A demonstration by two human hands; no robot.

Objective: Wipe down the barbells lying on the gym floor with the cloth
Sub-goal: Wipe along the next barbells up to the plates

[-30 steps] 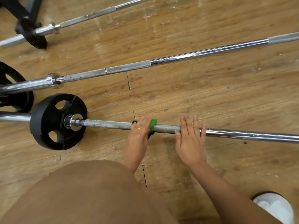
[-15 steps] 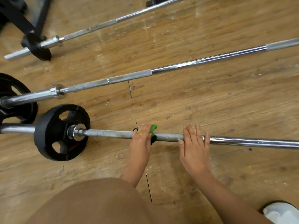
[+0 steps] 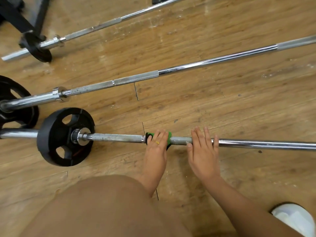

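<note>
The nearest barbell (image 3: 116, 138) lies on the wooden gym floor (image 3: 222, 108) just in front of the person, its long axis running left to right across the view, so any wiping stroke has to travel sideways along the shaft rather than away from the body. The left hand (image 3: 156, 147) reaches over the shaft with its fingers curled round the green cloth (image 3: 169, 136), which is wrapped about the bar. Just to its right, the right hand (image 3: 202, 151) rests on the shaft with straight fingers, holding nothing and probably steadying the bar. The dull, spotted stretch runs left from the cloth to the black weight plate (image 3: 51, 134), and the cloth hand is the nearer one to it; rightward the resting hand is in the way. The middle barbell (image 3: 205, 63) and far barbell (image 3: 106, 24) lie farther out, beyond both hands.
</note>
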